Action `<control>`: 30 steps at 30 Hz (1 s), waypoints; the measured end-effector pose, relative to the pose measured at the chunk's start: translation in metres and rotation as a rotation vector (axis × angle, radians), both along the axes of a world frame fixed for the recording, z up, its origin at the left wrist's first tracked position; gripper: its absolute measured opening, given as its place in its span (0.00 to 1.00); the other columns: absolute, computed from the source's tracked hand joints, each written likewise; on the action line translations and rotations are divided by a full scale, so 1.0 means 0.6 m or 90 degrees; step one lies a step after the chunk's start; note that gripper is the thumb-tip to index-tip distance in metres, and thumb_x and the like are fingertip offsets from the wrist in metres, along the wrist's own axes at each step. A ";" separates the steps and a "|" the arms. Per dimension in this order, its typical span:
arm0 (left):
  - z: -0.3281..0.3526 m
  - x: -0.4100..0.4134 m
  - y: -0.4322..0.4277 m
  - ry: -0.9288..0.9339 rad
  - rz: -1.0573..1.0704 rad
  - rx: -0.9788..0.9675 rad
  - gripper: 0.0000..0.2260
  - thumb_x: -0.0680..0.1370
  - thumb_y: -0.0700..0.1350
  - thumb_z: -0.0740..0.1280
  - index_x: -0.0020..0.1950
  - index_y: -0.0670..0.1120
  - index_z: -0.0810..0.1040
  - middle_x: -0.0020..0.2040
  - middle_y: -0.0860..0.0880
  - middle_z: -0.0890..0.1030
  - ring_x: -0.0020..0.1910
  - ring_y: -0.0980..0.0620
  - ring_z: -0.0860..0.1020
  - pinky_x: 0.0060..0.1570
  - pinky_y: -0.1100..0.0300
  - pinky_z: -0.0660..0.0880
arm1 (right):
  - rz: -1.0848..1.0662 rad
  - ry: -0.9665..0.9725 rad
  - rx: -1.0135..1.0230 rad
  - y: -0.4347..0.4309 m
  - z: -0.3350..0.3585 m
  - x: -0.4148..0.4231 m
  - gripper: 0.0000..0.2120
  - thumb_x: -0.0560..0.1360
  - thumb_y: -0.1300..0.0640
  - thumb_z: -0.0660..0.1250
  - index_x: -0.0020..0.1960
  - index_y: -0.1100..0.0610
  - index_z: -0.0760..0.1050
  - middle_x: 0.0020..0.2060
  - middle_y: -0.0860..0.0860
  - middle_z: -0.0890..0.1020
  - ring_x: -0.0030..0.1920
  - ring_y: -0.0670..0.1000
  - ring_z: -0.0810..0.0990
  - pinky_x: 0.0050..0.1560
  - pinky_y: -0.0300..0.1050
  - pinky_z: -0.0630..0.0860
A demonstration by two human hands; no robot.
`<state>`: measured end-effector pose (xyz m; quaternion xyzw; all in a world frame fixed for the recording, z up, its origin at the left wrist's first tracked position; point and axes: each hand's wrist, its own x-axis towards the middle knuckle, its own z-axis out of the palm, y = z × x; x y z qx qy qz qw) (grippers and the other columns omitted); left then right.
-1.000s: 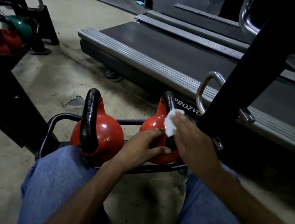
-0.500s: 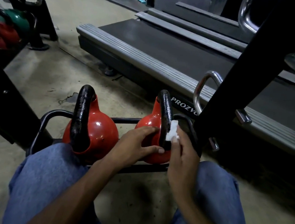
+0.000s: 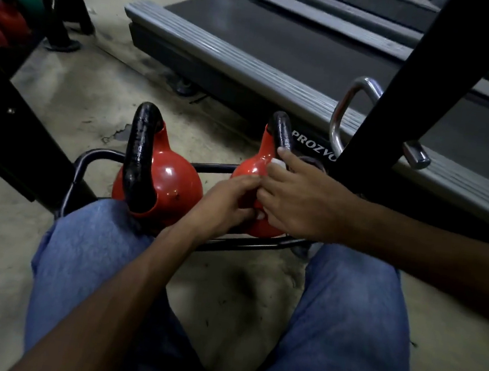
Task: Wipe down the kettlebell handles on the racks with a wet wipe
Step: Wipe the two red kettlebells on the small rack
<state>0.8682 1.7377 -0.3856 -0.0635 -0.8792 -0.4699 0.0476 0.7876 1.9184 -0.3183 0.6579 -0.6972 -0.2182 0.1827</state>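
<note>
Two red kettlebells with black handles sit on a low black tube rack (image 3: 86, 162) between my knees. The left kettlebell (image 3: 172, 182) stands untouched. My left hand (image 3: 222, 207) presses against the body of the right kettlebell (image 3: 253, 165). My right hand (image 3: 299, 201) wraps over the lower part of its black handle (image 3: 282, 131), with a white wet wipe (image 3: 279, 163) showing under the fingers. Most of the wipe is hidden by that hand.
A treadmill (image 3: 281, 75) lies just behind the rack. A black upright post (image 3: 413, 82) and a chrome handle (image 3: 345, 105) stand at the right. Another rack with red and green kettlebells (image 3: 16, 3) is at the far left. My jeans-clad knees (image 3: 85, 243) flank the rack.
My right hand slid the wipe down from the top of the right kettlebell's handle toward its base. The left hand stayed on the kettlebell body. My view moved closer.
</note>
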 end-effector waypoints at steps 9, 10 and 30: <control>-0.005 -0.002 0.002 0.001 0.023 -0.031 0.27 0.75 0.45 0.77 0.73 0.54 0.76 0.70 0.57 0.78 0.69 0.59 0.75 0.71 0.52 0.73 | -0.022 -0.147 -0.329 0.082 -0.050 0.038 0.16 0.83 0.64 0.67 0.71 0.64 0.77 0.75 0.62 0.72 0.78 0.60 0.68 0.74 0.59 0.71; -0.007 -0.003 0.001 -0.009 0.028 -0.031 0.28 0.75 0.46 0.77 0.74 0.53 0.76 0.72 0.56 0.77 0.71 0.58 0.74 0.72 0.52 0.71 | -0.054 -0.191 -0.422 0.078 -0.063 0.051 0.16 0.83 0.65 0.67 0.70 0.64 0.78 0.74 0.61 0.74 0.77 0.59 0.71 0.72 0.58 0.74; -0.001 -0.005 0.001 -0.041 0.059 -0.018 0.28 0.73 0.46 0.79 0.72 0.53 0.78 0.71 0.57 0.77 0.71 0.60 0.73 0.75 0.54 0.69 | -0.504 -0.923 -0.976 -0.009 -0.080 0.094 0.14 0.86 0.56 0.59 0.57 0.54 0.83 0.50 0.51 0.87 0.54 0.54 0.85 0.62 0.63 0.78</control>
